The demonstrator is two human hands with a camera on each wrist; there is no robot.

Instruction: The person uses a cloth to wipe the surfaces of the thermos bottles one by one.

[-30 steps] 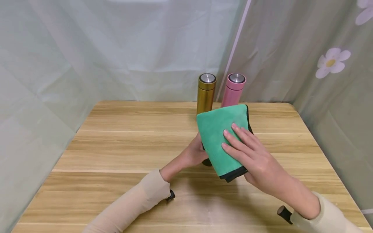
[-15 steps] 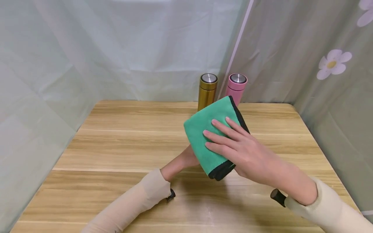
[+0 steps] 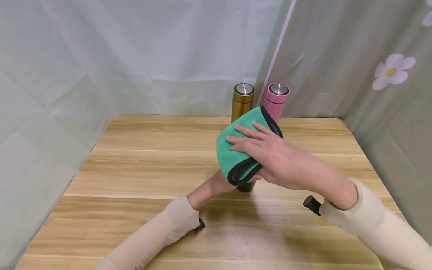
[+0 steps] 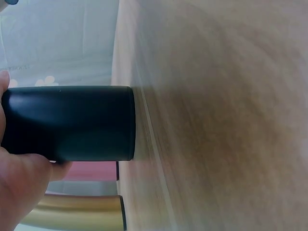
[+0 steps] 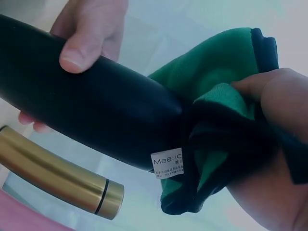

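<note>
My left hand (image 3: 220, 183) grips a black thermos bottle (image 4: 67, 122) around its body. In the head view only the bottle's lower end shows below a folded green towel (image 3: 227, 155) with black edging. My right hand (image 3: 275, 153) holds this towel over the bottle's top, fingers spread across it and thumb on the underside. From the right wrist, the towel (image 5: 216, 57) bunches around the bottle's upper end, hiding the lid; a white label (image 5: 167, 163) hangs off it. The bottle is close to the tabletop; whether its base touches, I cannot tell.
Behind the hands, a gold thermos bottle (image 3: 242, 103) and a pink thermos bottle (image 3: 276, 99) stand side by side near the back of the wooden table (image 3: 141, 165). A pale curtain (image 3: 162, 56) hangs behind the table and along its sides.
My right hand and the towel have moved left and upward over the black bottle, the towel turning and bending round its top. The left hand keeps its grip in nearly the same place.
</note>
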